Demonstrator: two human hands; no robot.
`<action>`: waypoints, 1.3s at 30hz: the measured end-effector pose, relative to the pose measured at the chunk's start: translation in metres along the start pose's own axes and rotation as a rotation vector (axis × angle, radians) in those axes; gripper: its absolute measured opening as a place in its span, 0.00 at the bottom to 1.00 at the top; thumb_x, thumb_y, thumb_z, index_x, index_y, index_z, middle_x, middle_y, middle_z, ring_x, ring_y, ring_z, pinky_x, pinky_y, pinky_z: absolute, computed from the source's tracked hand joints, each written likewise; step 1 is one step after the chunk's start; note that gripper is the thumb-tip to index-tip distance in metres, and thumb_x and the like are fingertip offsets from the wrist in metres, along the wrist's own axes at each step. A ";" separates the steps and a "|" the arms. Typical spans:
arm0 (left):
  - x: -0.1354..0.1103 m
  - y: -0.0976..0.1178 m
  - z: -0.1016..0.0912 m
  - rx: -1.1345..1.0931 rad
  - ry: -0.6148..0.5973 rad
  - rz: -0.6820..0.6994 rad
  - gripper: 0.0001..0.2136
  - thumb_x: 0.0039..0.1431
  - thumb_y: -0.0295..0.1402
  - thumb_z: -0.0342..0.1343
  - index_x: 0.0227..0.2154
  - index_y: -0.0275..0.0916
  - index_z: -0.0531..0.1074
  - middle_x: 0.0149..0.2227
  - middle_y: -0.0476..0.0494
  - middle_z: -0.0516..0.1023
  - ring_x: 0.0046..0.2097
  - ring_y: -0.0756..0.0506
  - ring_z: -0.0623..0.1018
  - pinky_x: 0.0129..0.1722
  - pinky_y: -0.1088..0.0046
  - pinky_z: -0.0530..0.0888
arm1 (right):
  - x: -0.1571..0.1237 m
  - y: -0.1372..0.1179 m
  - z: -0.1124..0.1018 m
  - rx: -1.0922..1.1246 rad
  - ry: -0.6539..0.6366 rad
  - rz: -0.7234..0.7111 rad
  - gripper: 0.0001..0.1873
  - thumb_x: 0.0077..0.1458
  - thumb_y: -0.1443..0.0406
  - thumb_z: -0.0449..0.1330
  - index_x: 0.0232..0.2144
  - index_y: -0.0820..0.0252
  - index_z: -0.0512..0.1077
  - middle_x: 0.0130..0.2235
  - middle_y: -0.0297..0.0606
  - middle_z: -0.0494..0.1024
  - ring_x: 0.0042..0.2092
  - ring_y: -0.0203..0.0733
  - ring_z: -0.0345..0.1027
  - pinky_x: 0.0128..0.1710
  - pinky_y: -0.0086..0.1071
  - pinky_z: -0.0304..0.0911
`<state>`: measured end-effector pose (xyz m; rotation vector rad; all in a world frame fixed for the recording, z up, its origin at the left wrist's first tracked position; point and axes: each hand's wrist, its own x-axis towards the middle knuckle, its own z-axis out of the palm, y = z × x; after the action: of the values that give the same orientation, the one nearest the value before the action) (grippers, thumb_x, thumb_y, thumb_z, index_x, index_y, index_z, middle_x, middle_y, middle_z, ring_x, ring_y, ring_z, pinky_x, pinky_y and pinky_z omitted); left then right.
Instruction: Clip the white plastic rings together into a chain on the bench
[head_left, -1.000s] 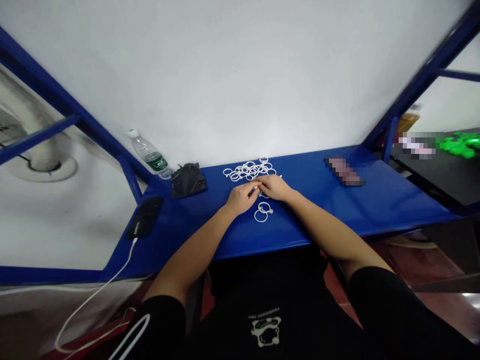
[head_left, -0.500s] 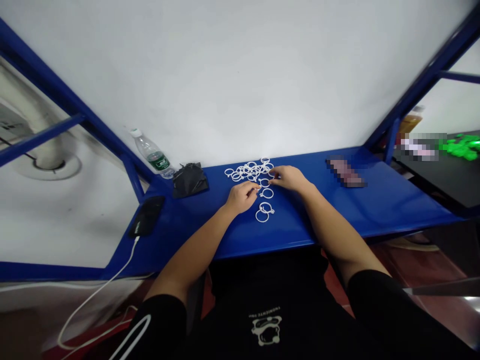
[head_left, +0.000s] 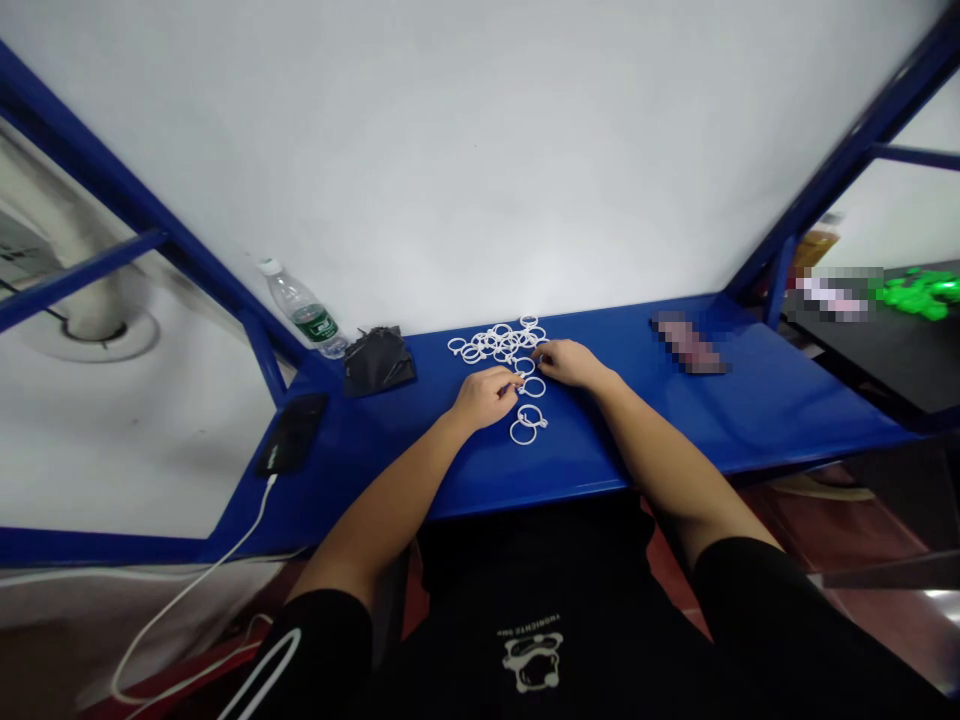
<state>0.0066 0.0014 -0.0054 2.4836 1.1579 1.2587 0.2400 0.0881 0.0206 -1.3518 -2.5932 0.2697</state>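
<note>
From the head camera I make out a heap of white curtain rings (head_left: 501, 343) along the back edge of the blue table (head_left: 750, 420), close to the white wall (head_left: 472, 150). I judge the work to be well short of finished: most rings lie tangled in that heap, while only a few are set apart toward the front edge. A single ring (head_left: 534, 397) lies flat just below the fingertips, and an overlapping pair (head_left: 528, 422) sits nearer the front edge. Which of these count as done I cannot tell.

The left hand (head_left: 486, 398) is half curled, thumb and index close together beside one more ring (head_left: 524, 375); whether they pinch it I cannot tell. The right hand (head_left: 570, 362) has bent fingers at that ring's right side, with its grip equally unclear to me.

The rings are thin, round hoops, apparently smooth plastic, some showing a small eyelet. The tabletop is glossy, probably painted. Toward its back left corner I see a clear, green-labelled water bottle (head_left: 310, 318) leaning by the wall, and next to it a crinkled black plastic bag (head_left: 379, 362). A flat, dark power bank or phone (head_left: 296, 432) lies along the left edge with a slim white cable (head_left: 259, 520) plugged in
</note>
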 end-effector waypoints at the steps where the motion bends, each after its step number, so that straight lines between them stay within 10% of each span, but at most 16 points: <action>1: 0.000 0.000 0.000 0.006 0.005 0.004 0.12 0.59 0.21 0.57 0.39 0.40 0.83 0.40 0.46 0.86 0.32 0.50 0.81 0.36 0.73 0.78 | -0.001 -0.001 -0.001 0.009 0.023 0.018 0.17 0.59 0.68 0.61 0.49 0.56 0.81 0.43 0.40 0.86 0.42 0.45 0.77 0.39 0.31 0.63; 13: 0.002 -0.004 0.004 0.018 0.055 0.072 0.14 0.54 0.18 0.55 0.32 0.41 0.82 0.36 0.48 0.86 0.36 0.49 0.84 0.36 0.74 0.79 | -0.003 -0.001 -0.002 0.216 0.383 -0.053 0.26 0.58 0.67 0.57 0.58 0.63 0.76 0.40 0.42 0.83 0.38 0.46 0.73 0.42 0.36 0.67; 27: -0.003 0.001 0.004 -0.003 -0.072 -0.089 0.14 0.57 0.20 0.58 0.41 0.43 0.82 0.41 0.49 0.87 0.32 0.50 0.81 0.37 0.73 0.78 | -0.005 -0.009 -0.003 0.261 0.326 -0.089 0.18 0.60 0.66 0.55 0.49 0.60 0.79 0.43 0.44 0.81 0.40 0.45 0.72 0.46 0.36 0.67; 35: 0.004 -0.004 0.000 0.079 0.212 -0.267 0.18 0.65 0.30 0.62 0.57 0.40 0.76 0.49 0.43 0.85 0.25 0.53 0.74 0.37 0.72 0.77 | -0.010 -0.027 -0.002 0.507 0.251 -0.122 0.18 0.64 0.63 0.53 0.53 0.59 0.72 0.38 0.38 0.82 0.35 0.42 0.73 0.40 0.32 0.67; 39: 0.002 -0.013 0.001 0.011 0.098 -0.268 0.16 0.69 0.32 0.59 0.58 0.39 0.75 0.43 0.44 0.86 0.28 0.51 0.78 0.38 0.73 0.77 | -0.013 -0.041 0.001 0.507 0.184 -0.230 0.16 0.65 0.63 0.54 0.52 0.58 0.72 0.38 0.38 0.83 0.35 0.41 0.73 0.40 0.32 0.65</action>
<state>0.0002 0.0119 -0.0100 2.2019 1.4661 1.3102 0.2145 0.0539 0.0291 -0.8524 -2.2822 0.6737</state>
